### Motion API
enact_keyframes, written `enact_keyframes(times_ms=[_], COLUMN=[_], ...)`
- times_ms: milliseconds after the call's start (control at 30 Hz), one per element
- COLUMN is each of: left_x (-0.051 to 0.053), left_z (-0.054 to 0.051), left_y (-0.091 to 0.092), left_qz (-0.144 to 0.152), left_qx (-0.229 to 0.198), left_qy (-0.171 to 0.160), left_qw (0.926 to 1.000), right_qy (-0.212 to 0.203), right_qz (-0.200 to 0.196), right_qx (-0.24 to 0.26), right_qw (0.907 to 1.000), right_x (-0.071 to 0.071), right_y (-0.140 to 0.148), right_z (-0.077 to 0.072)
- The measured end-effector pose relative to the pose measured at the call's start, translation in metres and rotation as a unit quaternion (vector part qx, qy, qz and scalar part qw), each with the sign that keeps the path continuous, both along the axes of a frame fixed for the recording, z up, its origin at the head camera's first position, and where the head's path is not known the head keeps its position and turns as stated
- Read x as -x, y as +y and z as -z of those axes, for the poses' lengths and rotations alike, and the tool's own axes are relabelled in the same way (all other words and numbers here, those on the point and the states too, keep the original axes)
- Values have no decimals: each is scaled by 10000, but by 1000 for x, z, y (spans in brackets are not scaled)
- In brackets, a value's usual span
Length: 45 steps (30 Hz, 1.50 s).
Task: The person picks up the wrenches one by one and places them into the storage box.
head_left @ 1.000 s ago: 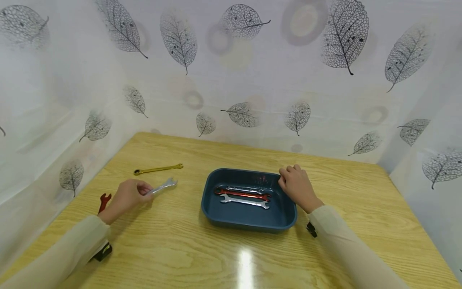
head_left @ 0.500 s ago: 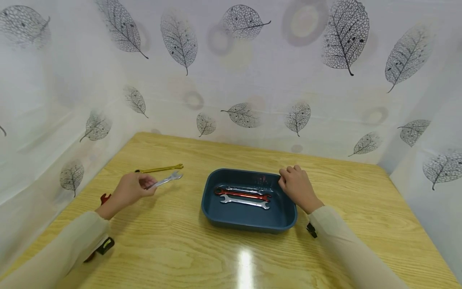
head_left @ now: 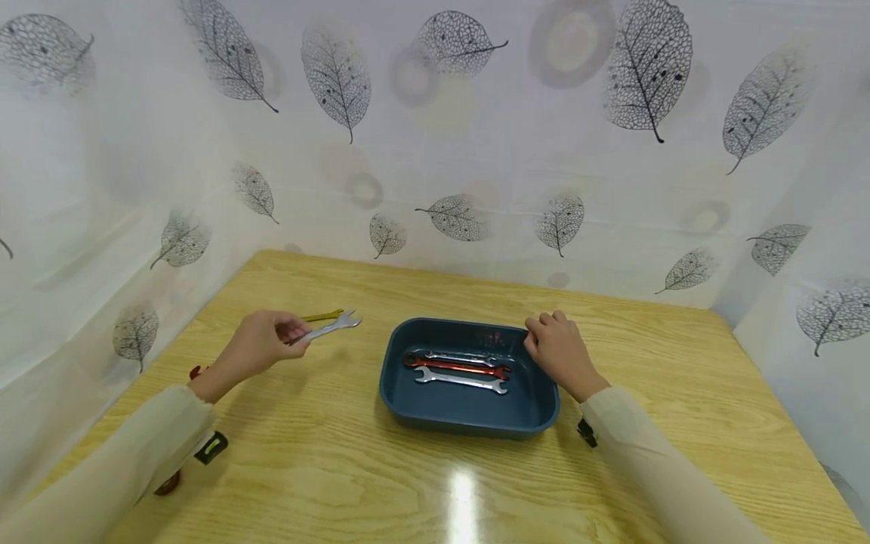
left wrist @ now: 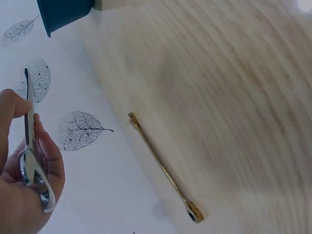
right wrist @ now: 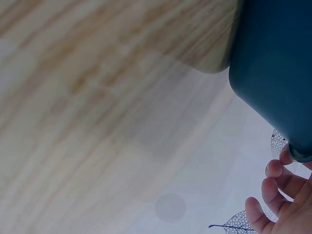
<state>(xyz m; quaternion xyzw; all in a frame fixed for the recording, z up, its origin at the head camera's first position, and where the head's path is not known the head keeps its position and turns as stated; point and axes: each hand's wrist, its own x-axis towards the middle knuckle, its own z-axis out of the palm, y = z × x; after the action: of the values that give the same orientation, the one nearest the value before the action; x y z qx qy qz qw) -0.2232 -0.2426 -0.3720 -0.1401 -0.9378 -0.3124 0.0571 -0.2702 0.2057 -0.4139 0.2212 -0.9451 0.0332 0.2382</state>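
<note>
In the head view my left hand [head_left: 261,344] pinches a silver open-ended wrench [head_left: 333,326] between thumb and fingers, lifted above the table. The left wrist view shows the same wrench [left wrist: 30,141] running through the grip. Behind that hand lies a gold wrench [left wrist: 163,168], partly hidden in the head view. My right hand [head_left: 560,351] grips the right rim of a dark blue rectangular bin [head_left: 469,434]; in the right wrist view its fingers [right wrist: 273,195] are bent at the rim. Inside the bin lie a red wrench [head_left: 458,366] and two silver wrenches, one the nearer silver wrench [head_left: 462,380].
A red wrench [head_left: 195,372] lies on the wooden table [head_left: 326,468], mostly hidden under my left forearm. A leaf-patterned curtain [head_left: 469,151] hangs behind the table and at both sides.
My left hand has moved right and away from me with the silver wrench, now covering part of the gold wrench. The right hand and bin have stayed in place.
</note>
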Motion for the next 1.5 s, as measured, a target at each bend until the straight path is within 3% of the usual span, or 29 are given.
enact_keyframes(times_ms=[400, 767, 1267, 1500], left_x=[7, 12, 21, 23], left_z=[-14, -29, -35, -37], left_y=[21, 45, 81, 98], left_qz=[112, 385, 707, 972], left_qx=[-135, -156, -402, -445], left_qy=[-282, -131, -251, -30], left_qw=[9994, 9991, 9964, 9943], right_qy=[-43, 3, -49, -74], right_qz=[3, -39, -27, 2], right_qx=[13, -9, 5, 14], right_qw=[10000, 10000, 10000, 10000], right_x=[1, 4, 5, 5], right_y=[1, 0, -1, -1], right_z=[2, -1, -3, -1])
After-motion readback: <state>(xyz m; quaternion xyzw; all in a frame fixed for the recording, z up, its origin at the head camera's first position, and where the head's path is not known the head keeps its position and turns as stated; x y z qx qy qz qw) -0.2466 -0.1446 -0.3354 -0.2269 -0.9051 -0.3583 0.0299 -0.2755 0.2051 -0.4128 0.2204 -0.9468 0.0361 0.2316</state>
